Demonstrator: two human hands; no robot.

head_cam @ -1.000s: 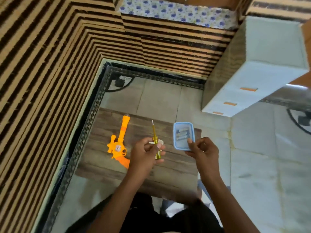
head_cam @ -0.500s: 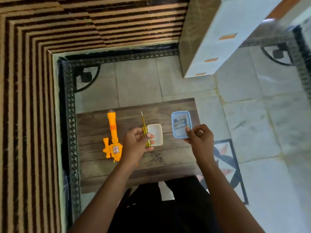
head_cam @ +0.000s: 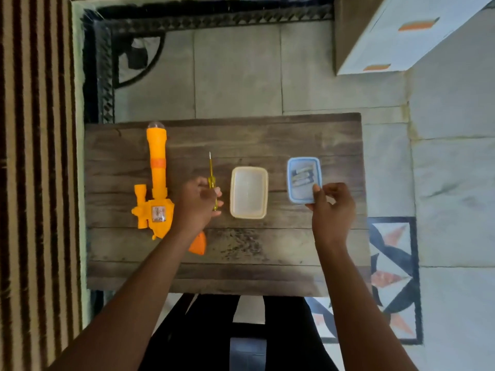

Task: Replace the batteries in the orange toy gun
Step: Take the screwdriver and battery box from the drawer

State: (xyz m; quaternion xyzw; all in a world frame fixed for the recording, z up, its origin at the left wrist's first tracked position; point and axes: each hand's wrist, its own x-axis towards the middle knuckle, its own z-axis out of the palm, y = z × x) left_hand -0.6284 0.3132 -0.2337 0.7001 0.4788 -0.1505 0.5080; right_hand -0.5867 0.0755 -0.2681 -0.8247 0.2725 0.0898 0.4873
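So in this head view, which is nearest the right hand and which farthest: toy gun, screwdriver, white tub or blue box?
From the right hand:
1. The blue box, right side, pinched at its near corner.
2. The white tub, mid-table.
3. The screwdriver, left of the tub, held in the left hand.
4. The orange toy gun, far left.

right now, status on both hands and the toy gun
Left hand grips screwdriver. Right hand pinches blue box edge. Toy gun flat on table, untouched; left forearm over its grip.
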